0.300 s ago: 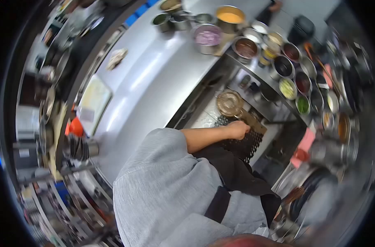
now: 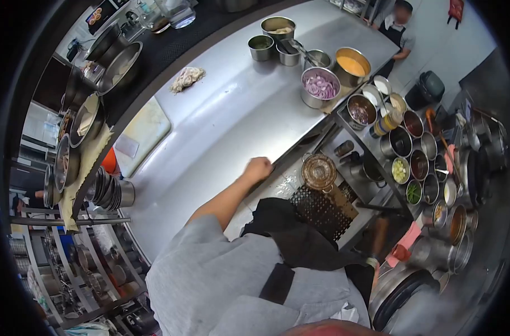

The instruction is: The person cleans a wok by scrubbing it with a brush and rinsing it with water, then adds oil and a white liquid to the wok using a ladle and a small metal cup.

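My left hand (image 2: 259, 168) hangs with curled fingers over the front edge of the steel table (image 2: 210, 162), and nothing shows in it. Of my right hand (image 2: 375, 272), only a strip of skin near a pale band shows at my right side, beside the stove; its fingers are hidden. A steel pot of sliced red onion (image 2: 320, 87) stands on the table's far right end, next to a pot of orange liquid (image 2: 352, 61). Near them are several smaller steel pots (image 2: 261, 48). A crumpled cloth (image 2: 188, 79) lies farther left on the tabletop.
A cutting board (image 2: 150, 133) lies at the table's left side. Sauce and vegetable containers (image 2: 401, 170) crowd the right-hand counter. On the floor are a round lidded pot (image 2: 319, 171) and a perforated black mat (image 2: 316, 210). Another person (image 2: 398, 28) stands beyond the table.
My left hand has swung leftward from above the floor mat to the table edge, still closed. The view has shifted, and another person now shows at the far end.
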`<state>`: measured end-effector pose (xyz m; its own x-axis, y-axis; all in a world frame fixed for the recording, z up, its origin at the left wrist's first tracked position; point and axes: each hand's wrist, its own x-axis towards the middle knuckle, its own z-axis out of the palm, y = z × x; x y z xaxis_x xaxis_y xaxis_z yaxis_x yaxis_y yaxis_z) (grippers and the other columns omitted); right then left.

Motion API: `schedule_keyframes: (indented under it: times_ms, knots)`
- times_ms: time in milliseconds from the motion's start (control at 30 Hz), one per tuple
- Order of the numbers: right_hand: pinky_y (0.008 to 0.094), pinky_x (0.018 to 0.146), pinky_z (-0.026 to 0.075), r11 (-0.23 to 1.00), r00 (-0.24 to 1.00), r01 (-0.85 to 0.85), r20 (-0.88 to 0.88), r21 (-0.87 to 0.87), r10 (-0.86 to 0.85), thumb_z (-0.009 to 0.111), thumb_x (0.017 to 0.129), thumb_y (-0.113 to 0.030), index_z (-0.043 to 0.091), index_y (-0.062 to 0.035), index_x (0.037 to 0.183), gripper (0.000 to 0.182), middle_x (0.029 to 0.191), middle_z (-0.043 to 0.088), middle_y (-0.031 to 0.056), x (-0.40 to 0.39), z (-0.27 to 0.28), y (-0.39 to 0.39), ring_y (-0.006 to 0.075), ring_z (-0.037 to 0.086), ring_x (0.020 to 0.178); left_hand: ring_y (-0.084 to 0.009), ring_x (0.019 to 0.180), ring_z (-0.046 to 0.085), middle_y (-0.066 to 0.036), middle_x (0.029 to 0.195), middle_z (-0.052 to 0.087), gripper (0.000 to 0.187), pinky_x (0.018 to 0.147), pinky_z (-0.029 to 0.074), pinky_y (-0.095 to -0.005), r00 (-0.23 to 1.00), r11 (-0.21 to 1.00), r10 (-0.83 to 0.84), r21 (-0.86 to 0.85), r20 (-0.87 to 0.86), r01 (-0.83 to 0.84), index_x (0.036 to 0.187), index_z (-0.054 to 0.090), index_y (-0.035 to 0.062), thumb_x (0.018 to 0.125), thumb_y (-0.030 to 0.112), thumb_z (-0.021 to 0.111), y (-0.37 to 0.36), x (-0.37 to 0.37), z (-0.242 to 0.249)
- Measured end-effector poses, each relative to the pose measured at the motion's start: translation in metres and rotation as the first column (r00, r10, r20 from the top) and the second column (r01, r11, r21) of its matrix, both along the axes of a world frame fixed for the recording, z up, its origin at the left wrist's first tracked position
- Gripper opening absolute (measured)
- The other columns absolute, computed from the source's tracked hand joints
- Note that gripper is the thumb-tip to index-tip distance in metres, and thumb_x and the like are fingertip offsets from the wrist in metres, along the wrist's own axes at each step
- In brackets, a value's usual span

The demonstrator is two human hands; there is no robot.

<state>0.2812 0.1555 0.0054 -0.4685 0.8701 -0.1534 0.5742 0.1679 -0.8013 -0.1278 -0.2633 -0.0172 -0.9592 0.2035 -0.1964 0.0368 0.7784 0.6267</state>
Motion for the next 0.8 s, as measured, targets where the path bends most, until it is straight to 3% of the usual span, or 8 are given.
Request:
schedule_keyframes:
  times_ms: [67,200,333,400,533,600,700,800]
  knots:
    - [0.0267,0.071,0.047,0.993,0.993,-0.109,0.029,-0.034,0.110,0.062,0.083,-0.027,0.055,-0.0093,0.121,0.042,0.095,0.063,0.0095,-0.030,-0.016,0.000,0.0150,0.058,0.078,-0.0308,0.078,0.063,-0.016,0.082,0.065,0.019,0.073,0.050,-0.0372,0.972,0.975,0.215,0.041,0.097,-0.219,0.080,0.068,0.0071,0.072,0.020,0.056,-0.035,-0.008,0.005]
    - [0.0285,0.070,0.047,0.927,0.856,-0.369,0.412,0.064,0.312,0.060,0.083,-0.025,0.058,-0.0090,0.117,0.038,0.098,0.062,0.0105,-0.068,-0.037,0.019,0.0176,0.059,0.080,-0.0272,0.076,0.064,-0.014,0.081,0.066,0.020,0.072,0.050,-0.0345,0.928,0.948,0.293,0.056,0.232,-0.313,0.080,0.069,0.0083,0.071,0.022,0.057,-0.064,-0.022,-0.006]
    - [0.0303,0.074,0.047,0.860,0.611,-0.509,0.718,0.034,0.333,0.057,0.082,-0.029,0.059,-0.0102,0.115,0.038,0.104,0.061,0.0160,-0.125,-0.053,0.200,0.0224,0.059,0.088,-0.0264,0.073,0.064,-0.013,0.077,0.066,0.027,0.070,0.050,-0.0344,0.969,0.976,0.207,0.039,0.134,-0.214,0.079,0.068,0.0059,0.067,0.028,0.059,-0.074,-0.015,-0.002]
    - [0.0312,0.077,0.047,0.824,0.433,-0.560,0.818,-0.084,0.378,0.055,0.081,-0.031,0.059,-0.0108,0.114,0.039,0.108,0.060,0.0187,-0.164,-0.074,0.317,0.0247,0.060,0.092,-0.0267,0.072,0.064,-0.013,0.074,0.066,0.026,0.069,0.050,-0.0345,0.927,0.941,0.242,0.165,0.288,-0.297,0.078,0.068,0.0048,0.068,0.028,0.059,-0.080,0.005,0.006]
    - [0.0328,0.073,0.047,0.803,0.572,-0.578,0.775,0.148,0.268,0.056,0.080,-0.028,0.058,-0.0090,0.115,0.040,0.099,0.060,0.0177,-0.178,-0.052,0.222,0.0243,0.060,0.085,-0.0241,0.070,0.063,-0.010,0.074,0.067,0.024,0.067,0.050,-0.0341,0.860,0.934,0.256,0.118,0.441,-0.338,0.078,0.067,0.0057,0.070,0.027,0.059,-0.122,0.054,0.022]
    - [0.0336,0.071,0.047,0.782,0.638,-0.594,0.702,0.187,0.317,0.057,0.079,-0.027,0.058,-0.0080,0.115,0.040,0.094,0.061,0.0172,-0.174,-0.051,0.157,0.0241,0.060,0.082,-0.0243,0.070,0.063,-0.011,0.075,0.067,0.023,0.066,0.050,-0.0351,0.854,0.868,0.458,0.082,0.247,-0.489,0.077,0.067,0.0055,0.072,0.026,0.058,-0.165,0.083,0.008]
    - [0.0347,0.068,0.047,0.737,0.659,-0.654,0.607,0.170,0.444,0.058,0.079,-0.025,0.058,-0.0067,0.116,0.041,0.087,0.061,0.0165,-0.158,-0.058,0.076,0.0237,0.060,0.076,-0.0274,0.073,0.063,-0.015,0.078,0.066,0.026,0.067,0.049,-0.0380,0.625,0.621,0.781,0.132,-0.017,-0.773,0.079,0.066,0.0060,0.076,0.031,0.057,-0.279,0.104,0.003]
    - [0.0359,0.065,0.047,0.680,0.635,-0.720,0.529,0.141,0.562,0.058,0.078,-0.023,0.057,-0.0053,0.116,0.042,0.080,0.062,0.0158,-0.148,-0.069,0.020,0.0234,0.061,0.071,-0.0328,0.074,0.062,-0.019,0.077,0.064,0.031,0.066,0.047,-0.0401,0.329,0.425,0.874,0.232,-0.357,-0.875,0.082,0.064,0.0013,0.081,0.031,0.053,-0.393,0.121,0.096]
